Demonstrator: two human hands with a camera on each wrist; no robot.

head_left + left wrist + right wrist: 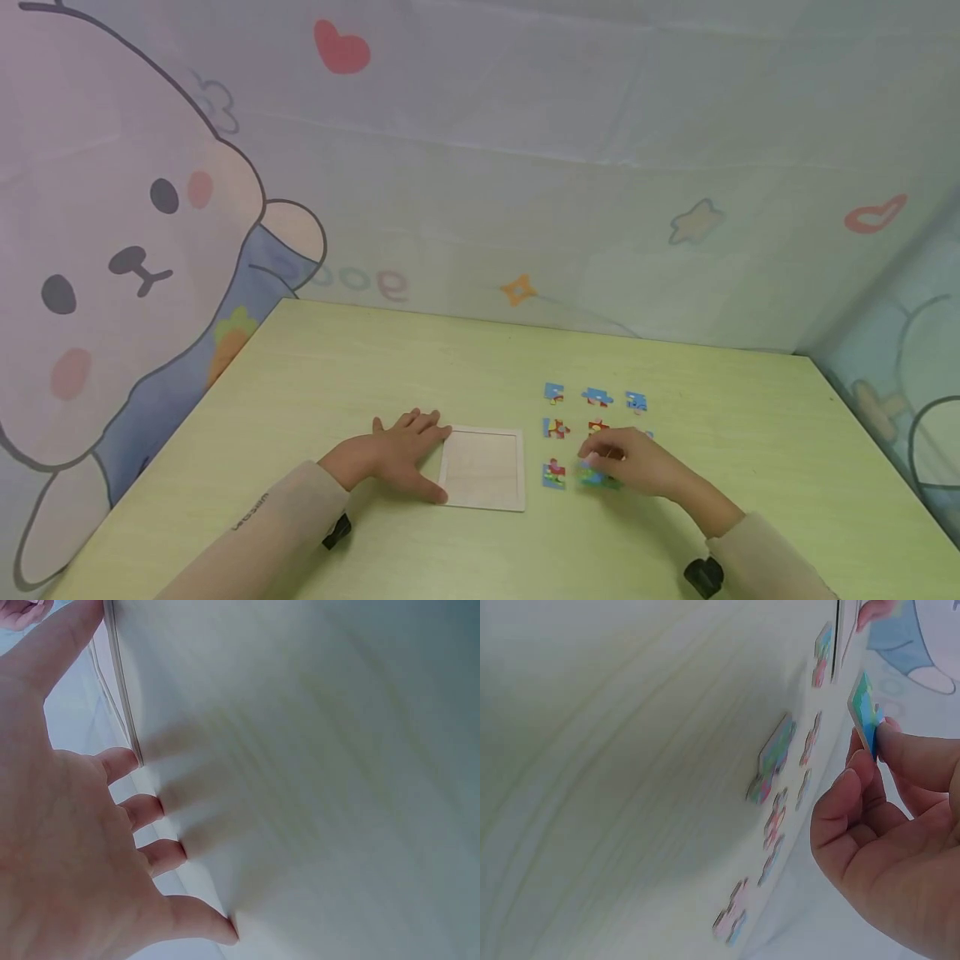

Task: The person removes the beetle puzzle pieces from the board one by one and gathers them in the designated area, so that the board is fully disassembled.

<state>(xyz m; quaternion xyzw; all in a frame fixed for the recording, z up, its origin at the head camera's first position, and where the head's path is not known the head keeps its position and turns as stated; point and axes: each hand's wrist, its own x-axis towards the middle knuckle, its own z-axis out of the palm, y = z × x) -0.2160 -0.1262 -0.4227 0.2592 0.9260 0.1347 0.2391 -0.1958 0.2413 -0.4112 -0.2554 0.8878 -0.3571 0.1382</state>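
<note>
My left hand lies spread on the table, its thumb and a fingertip against the left side of a square wooden puzzle tray. In the left wrist view, the tray's edge runs along the thumb and one fingertip. My right hand pinches a blue-and-green jigsaw piece between thumb and fingers, raised above the table. Below it lies another green jigsaw piece. More loose pieces sit in rows right of the tray, among them a lower-left piece and a red-and-blue piece. My right hand partly hides some.
A blue top-row piece and a corner piece lie farther back on the pale yellow-green table. Behind the table's far edge hangs a cloth backdrop printed with a cartoon bear.
</note>
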